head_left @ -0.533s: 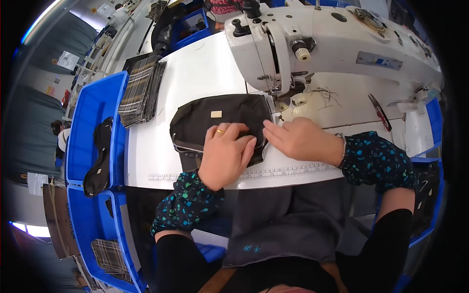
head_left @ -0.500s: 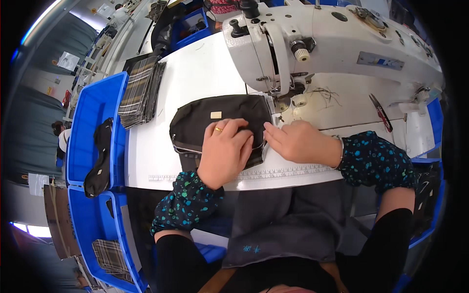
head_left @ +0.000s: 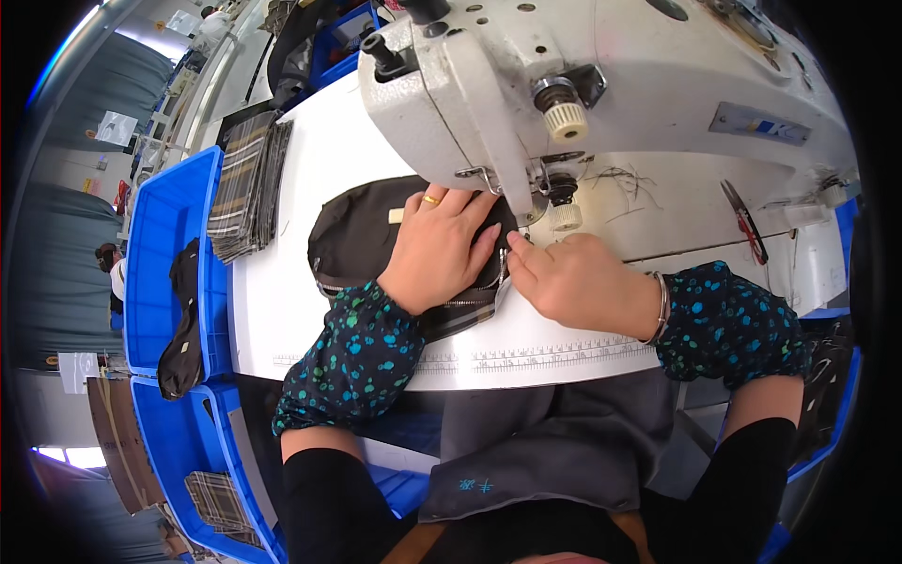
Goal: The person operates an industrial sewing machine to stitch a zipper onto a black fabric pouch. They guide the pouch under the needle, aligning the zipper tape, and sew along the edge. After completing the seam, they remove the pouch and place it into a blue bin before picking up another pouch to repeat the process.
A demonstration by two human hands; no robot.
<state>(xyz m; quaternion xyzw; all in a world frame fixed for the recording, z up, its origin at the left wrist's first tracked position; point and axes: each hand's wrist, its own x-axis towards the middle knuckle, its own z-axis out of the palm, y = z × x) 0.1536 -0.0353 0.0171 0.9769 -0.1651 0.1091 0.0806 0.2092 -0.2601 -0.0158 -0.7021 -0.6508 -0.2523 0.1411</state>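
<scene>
A black fabric pouch piece (head_left: pixel 352 235) with a small beige label and a metal zipper (head_left: pixel 466 303) lies on the white table, its right edge beside the needle area of a white sewing machine (head_left: pixel 427 113). My left hand (head_left: pixel 437 246) rests flat on the fabric with its fingers stretched toward the machine head, partly covering the label. At the right edge, near the zipper's end, my right hand (head_left: pixel 587 287) pinches the fabric between thumb and index finger. The machine head hides part of the pouch's far edge.
Printed ruler markings run along the table's front edge (head_left: pixel 554 355). Red-handled scissors (head_left: pixel 745 224) and loose thread ends (head_left: pixel 625 183) lie right of the needle. Plaid fabric pieces (head_left: pixel 249 183) are stacked at left, beside blue bins (head_left: pixel 169 211) holding more pieces.
My left hand has slid forward over the fabric, closer to the machine head. The pouch has turned slightly and sits nearer the needle; my right hand keeps its pinch. The whole view has shifted closer.
</scene>
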